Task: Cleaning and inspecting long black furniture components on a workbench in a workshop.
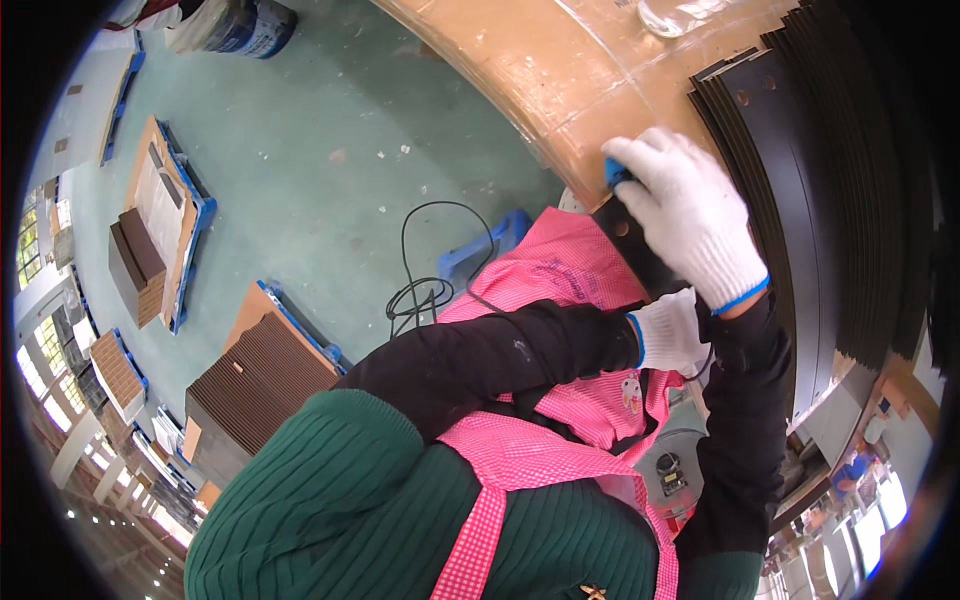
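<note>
My right hand (690, 215), in a white knitted glove with a blue cuff, is closed around a small blue object (616, 173); most of it is hidden by the fingers. Under that hand lies the end of a dark panel (635, 243) with a round copper-coloured spot, at the table's near edge. Just below the right wrist is my left hand (668, 332), gloved the same way. Its fingers are hidden behind the right forearm, so what it holds cannot be seen. A black cable (706, 364) shows beside it.
Many dark panels stand in a curved row (790, 200) on the right of the brown-covered table (570, 80). A clear round item (680, 15) sits at its far side. Cable loops (415, 295), loaded pallets (265, 370) and a bucket (240, 28) are on the green floor.
</note>
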`<state>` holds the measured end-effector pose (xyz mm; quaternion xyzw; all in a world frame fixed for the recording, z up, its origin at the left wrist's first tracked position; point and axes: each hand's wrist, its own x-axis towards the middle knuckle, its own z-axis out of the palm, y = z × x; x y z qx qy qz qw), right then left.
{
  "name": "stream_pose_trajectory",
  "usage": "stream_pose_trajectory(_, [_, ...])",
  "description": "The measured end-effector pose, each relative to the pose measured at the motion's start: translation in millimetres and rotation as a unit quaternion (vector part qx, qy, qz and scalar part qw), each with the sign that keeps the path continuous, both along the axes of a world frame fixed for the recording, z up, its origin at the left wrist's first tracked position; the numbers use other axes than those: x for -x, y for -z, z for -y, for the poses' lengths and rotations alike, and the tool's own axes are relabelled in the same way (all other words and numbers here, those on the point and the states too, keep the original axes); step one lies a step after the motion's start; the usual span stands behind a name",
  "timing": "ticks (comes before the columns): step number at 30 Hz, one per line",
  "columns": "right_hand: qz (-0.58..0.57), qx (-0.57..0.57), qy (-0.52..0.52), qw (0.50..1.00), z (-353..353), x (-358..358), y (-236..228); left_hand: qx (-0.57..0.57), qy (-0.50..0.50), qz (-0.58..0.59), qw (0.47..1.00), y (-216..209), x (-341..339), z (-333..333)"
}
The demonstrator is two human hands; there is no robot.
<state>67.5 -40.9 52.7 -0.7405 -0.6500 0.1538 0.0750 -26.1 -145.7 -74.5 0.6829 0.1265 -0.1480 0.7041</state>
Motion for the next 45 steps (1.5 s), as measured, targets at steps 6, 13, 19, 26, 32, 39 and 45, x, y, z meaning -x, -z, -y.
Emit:
stream_pose_trajectory(6, [-0.07, -0.079, 0.174, 0.979, 19, -28, -10, -0.09, 0.043, 0.079, 0.992, -61, -2, -48])
stream_pose_trajectory(13, [-0.304, -0.206, 0.431, 0.824, 106, 33, -64, -0.43, -0.028, 0.397, 0.81, -38, 1, -36])
stream_pose_trajectory(19, [-0.318, -0.289, 0.536, 0.726, 174, 74, -70, -0.227, -0.085, 0.33, 0.912, -47, -3, -28])
stream_pose_trajectory(26, [-0.292, -0.355, 0.529, 0.713, 189, 78, -66, -0.463, 0.056, 0.34, 0.817, -56, -37, -50])
stream_pose_trajectory(32, [-0.336, -0.316, 0.537, 0.706, 160, 63, -70, -0.412, 0.032, 0.357, 0.838, -65, -20, -60])
stream_pose_trajectory(39, [-0.269, -0.155, 0.26, 0.914, 63, 16, -57, -0.297, -0.071, 0.338, 0.89, -10, -13, -31])
stream_pose_trajectory(45, [-0.182, -0.104, 0.048, 0.977, -4, -1, -8, -0.446, -0.071, 0.459, 0.765, 3, -2, -28])
